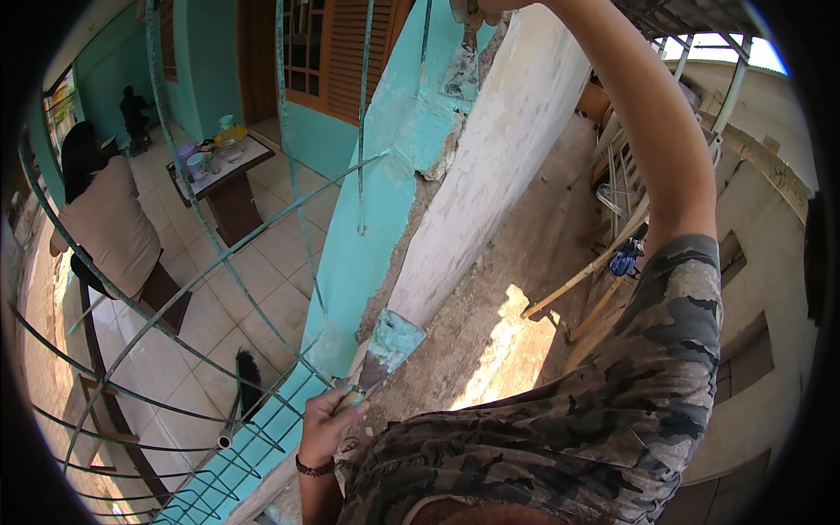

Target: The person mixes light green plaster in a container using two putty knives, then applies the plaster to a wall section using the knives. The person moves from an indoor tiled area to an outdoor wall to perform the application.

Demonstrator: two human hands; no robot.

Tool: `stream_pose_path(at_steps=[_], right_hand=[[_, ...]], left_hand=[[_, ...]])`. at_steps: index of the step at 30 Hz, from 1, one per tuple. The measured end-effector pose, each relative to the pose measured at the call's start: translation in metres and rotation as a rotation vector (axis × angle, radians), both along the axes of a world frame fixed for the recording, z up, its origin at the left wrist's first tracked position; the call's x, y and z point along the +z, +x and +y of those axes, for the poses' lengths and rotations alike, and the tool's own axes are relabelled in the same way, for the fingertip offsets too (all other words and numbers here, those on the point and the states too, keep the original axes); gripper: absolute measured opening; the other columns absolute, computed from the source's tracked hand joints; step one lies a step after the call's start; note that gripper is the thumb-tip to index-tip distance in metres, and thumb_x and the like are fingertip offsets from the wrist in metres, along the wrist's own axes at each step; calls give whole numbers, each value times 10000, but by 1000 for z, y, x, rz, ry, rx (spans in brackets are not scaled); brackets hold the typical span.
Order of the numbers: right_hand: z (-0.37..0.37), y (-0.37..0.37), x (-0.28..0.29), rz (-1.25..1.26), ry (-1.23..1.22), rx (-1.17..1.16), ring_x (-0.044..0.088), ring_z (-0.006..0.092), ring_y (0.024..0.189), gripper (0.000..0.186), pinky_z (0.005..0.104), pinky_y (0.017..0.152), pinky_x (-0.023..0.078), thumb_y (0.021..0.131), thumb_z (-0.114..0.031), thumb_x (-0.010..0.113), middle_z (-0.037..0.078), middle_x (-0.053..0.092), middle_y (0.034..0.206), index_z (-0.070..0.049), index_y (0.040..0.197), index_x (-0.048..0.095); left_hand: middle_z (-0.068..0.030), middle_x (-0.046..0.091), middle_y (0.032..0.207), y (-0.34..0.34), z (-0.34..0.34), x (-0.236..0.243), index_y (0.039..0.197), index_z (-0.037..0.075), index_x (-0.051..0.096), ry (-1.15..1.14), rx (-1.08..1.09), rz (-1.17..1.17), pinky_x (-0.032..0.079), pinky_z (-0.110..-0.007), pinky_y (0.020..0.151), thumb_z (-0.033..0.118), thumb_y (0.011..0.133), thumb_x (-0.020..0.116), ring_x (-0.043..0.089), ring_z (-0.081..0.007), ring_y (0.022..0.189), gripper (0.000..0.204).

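Observation:
My left hand [322,427], a beaded bracelet at its wrist, is closed round the handle of a putty knife [394,341] whose wide blade is coated in turquoise filler or paint. That blade is in front of the white wall [490,149]. Raised to the top edge, my right hand [484,7] is partly cut off by the frame. It grips a second putty knife [461,72], blade downward against the turquoise wall top [359,254]. A rough, chipped strip [394,241] runs between the turquoise and white surfaces.
Green metal bars [229,262] rise along the left. Behind them are a seated person [109,214], a small table [229,166] with cups, a tiled floor [262,306] and a black-bristled broom [250,381]. Bamboo poles [582,271] lean at right above a dirt passage [512,346].

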State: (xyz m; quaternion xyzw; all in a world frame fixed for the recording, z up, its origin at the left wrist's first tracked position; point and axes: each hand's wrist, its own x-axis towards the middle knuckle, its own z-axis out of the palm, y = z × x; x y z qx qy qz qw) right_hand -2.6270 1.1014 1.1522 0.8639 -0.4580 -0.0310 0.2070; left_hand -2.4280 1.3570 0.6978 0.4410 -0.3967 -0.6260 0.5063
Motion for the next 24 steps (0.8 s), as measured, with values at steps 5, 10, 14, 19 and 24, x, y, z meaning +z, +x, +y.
stream_pose_path(at_steps=[5,10,14,19,24], right_hand=[[-19,-8,10,80,-51,-26,688,178,689,276,316,569,525,643,73,550,99,715,771,0,839,730],[-3,9,22,130,-113,36,687,189,712,284,326,589,523,606,95,574,111,714,773,3,822,734],[8,26,6,216,-67,37,685,190,698,234,318,576,518,622,57,580,92,713,747,-14,778,739],[-26,0,20,262,-150,87,677,187,665,208,302,547,508,618,15,584,81,705,711,-25,751,739],[-22,-19,27,-19,-50,74,669,189,654,256,314,550,505,570,32,581,88,704,715,-43,753,743]], left_hand=[[-6,596,744,0,-7,2,979,-68,648,-9,-30,7,388,-218,549,17,810,679,500,-58,602,191],[-5,596,761,-1,-13,-2,1005,-68,641,-43,-27,8,387,-216,555,18,807,683,498,-54,615,220],[-3,597,764,-2,-17,2,1018,-69,638,-37,-19,12,388,-215,556,15,804,685,496,-54,609,235],[-4,596,765,-3,-21,3,1022,-72,636,-20,-49,17,387,-215,557,11,800,685,495,-56,605,241],[-4,589,759,-3,-25,6,1021,-74,633,-27,-64,29,387,-219,560,0,798,680,492,-58,602,240]])
